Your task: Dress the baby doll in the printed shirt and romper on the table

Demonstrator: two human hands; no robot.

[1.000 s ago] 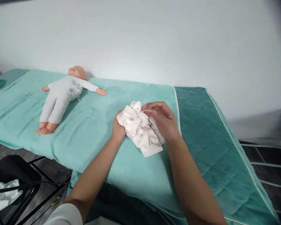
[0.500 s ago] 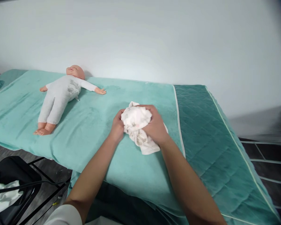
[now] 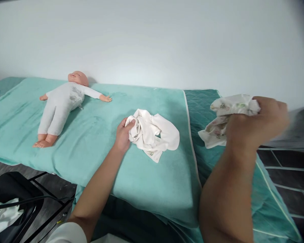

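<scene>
My left hand (image 3: 123, 135) pinches the left edge of a crumpled white baby garment (image 3: 166, 132), which lies on the turquoise bed cover. One rounded, sleeve- or leg-like part of it spreads to the right, and a small printed patch shows at its lower corner. Raised over the bed's right side, my right hand (image 3: 258, 126) is closed round a white patterned baby garment (image 3: 234, 105) with small coloured prints. That cloth hangs bunched in two folds to the left of my fist. The exact cut of both garments is hard to make out.
A baby doll (image 3: 63, 101) in pale grey clothing lies on its back at the left of the turquoise cover (image 3: 91, 148). Behind the bed stands a white wall (image 3: 152, 44). A black chair (image 3: 20, 189) with white cloth (image 3: 5, 216) on it is at lower left.
My right hand has moved right and up, away from the bundle, carrying the patterned garment. The white garment now lies looser on the cover, its edge still in my left hand.
</scene>
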